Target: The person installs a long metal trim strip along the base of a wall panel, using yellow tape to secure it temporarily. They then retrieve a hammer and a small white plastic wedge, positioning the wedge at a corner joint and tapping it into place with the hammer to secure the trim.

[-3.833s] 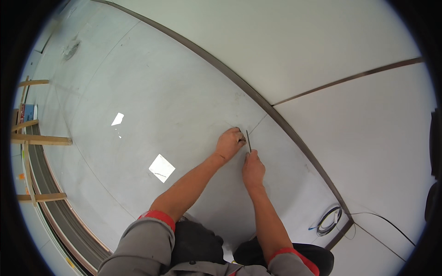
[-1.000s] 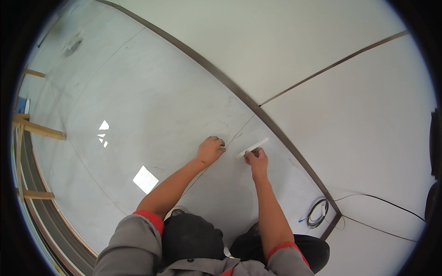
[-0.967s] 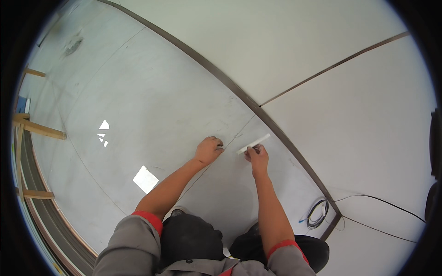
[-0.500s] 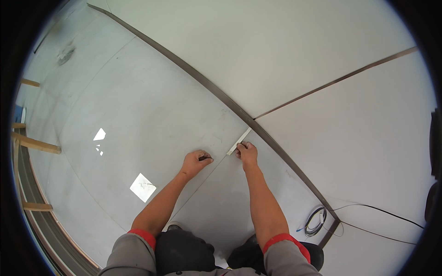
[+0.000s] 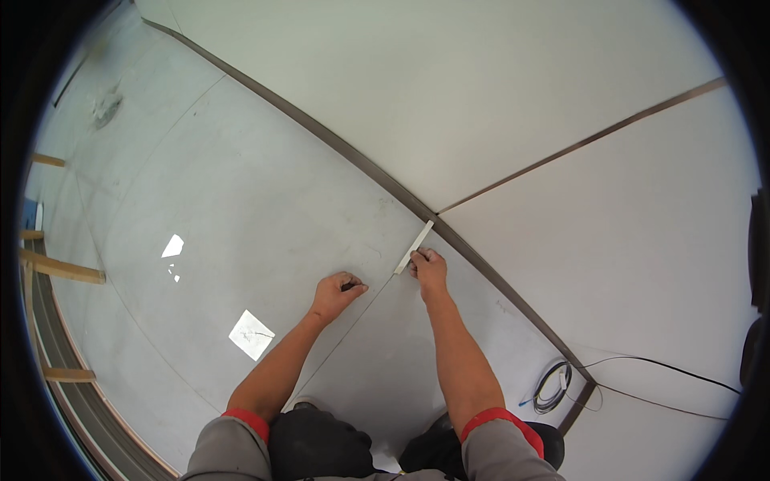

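A narrow whitish strip (image 5: 414, 247) lies on the grey panel, its far end close to the dark trim. Its near end meets a thin seam line (image 5: 346, 328) that runs back toward me. My right hand (image 5: 431, 268) is closed at the strip's right edge, with thumb and fingers pinched on it. To the left of the seam, my left hand (image 5: 337, 294) hovers over or rests on the panel, its fingers curled toward the thumb. Whatever it may hold is hidden in the curl.
Dark trim (image 5: 345, 150) crosses diagonally, with pale wall panels beyond. A coiled black cable (image 5: 552, 388) lies at right. Bright patches, one like a square (image 5: 252, 335), show on the grey surface (image 5: 241, 184). Wooden pieces (image 5: 64, 267) jut in at far left. My dark-clad knees (image 5: 321, 443) are close below.
The whole view has shifted slightly. Both hands keep nearly the same places and finger shapes, the right one still at the strip.
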A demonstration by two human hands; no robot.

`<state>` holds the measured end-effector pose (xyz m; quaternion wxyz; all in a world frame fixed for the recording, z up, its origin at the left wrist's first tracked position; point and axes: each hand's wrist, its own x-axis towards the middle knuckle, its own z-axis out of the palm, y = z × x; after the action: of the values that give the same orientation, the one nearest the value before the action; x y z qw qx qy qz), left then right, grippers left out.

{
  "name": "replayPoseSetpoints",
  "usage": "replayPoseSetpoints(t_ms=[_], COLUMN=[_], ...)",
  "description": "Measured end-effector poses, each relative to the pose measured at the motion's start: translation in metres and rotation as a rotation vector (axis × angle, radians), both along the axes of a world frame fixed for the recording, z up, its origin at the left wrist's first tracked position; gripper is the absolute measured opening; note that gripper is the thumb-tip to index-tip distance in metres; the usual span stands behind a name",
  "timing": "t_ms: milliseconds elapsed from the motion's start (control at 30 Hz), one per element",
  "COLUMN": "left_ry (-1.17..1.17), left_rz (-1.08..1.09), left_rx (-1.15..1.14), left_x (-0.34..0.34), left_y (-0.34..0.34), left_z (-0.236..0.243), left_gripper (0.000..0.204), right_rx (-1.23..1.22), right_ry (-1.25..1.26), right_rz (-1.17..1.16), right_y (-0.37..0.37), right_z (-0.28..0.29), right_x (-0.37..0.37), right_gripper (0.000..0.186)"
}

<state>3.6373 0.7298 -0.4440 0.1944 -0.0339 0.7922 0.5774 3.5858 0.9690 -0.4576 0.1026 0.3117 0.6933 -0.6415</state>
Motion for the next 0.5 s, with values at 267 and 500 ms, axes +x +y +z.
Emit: replayPoseSetpoints(t_ms=[267,500], left_ry=[0.06,0.074], left_rz=[0.024,0.03], left_rx=[0.02,0.038], left_x=[0.003,-0.022], left_y=[-0.001,0.037], left_z=[-0.004,-0.02], left_gripper=[0.024,0.029], right_rx=[-0.038,-0.057], right_ry=[0.069,0.058], right_rz=[-0.036,-0.069], right_y=[-0.005,0.001], right_z=[-0.011,-0.012], right_x=[-0.004,-0.002], right_gripper=[0.015,0.014])
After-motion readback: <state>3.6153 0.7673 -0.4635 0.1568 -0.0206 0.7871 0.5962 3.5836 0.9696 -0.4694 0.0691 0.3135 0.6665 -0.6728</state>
